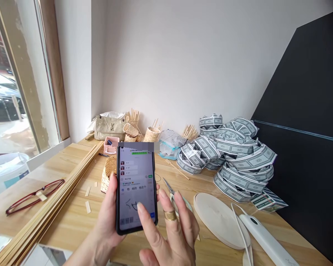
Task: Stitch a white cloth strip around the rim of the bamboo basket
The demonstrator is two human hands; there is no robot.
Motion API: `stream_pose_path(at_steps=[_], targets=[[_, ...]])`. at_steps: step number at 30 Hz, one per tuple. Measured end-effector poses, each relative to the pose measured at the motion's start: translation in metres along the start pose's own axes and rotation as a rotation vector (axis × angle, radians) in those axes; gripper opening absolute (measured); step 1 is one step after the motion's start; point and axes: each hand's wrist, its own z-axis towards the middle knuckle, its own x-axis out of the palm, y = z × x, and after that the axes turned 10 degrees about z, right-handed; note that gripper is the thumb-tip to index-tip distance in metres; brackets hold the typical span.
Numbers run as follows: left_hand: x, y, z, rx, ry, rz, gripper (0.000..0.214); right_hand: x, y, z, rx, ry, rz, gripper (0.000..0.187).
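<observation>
Half Hidden, Partly Cut

Mid-frame, the phone covers part of a woven basket and most of the left fingers; its smallest text is illegible (its top edge is pixelated). The right fingers hide part of the scissors. The bottom edge crops a white device, lower right; the left edge crops a car.

Red-framed glasses lie beside long thin strips.

Free table beside strips — scissors obstruct beyond right hand.
</observation>
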Motion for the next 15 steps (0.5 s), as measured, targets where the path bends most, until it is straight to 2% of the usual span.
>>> stream_pose_path(at_steps=[5, 6, 10, 15], targets=[[-0.003, 0.002, -0.001, -0.024, 0.013, -0.032, 0.049, 0.014, 0.008, 0.0, 0.087, -0.216, -0.005, 0.05], [-0.004, 0.003, -0.002, -0.028, 0.017, -0.033, 0.05, 0.014, 0.007, -0.001, 0.072, -0.209, -0.015, 0.05], [-0.005, 0.005, -0.001, -0.022, 0.026, -0.036, 0.051, 0.004, 0.001, -0.002, -0.036, -0.014, -0.054, 0.05], [-0.003, 0.003, -0.001, -0.018, 0.075, -0.041, 0.046, 0.002, -0.001, -0.001, -0.05, -0.016, -0.053, 0.05]])
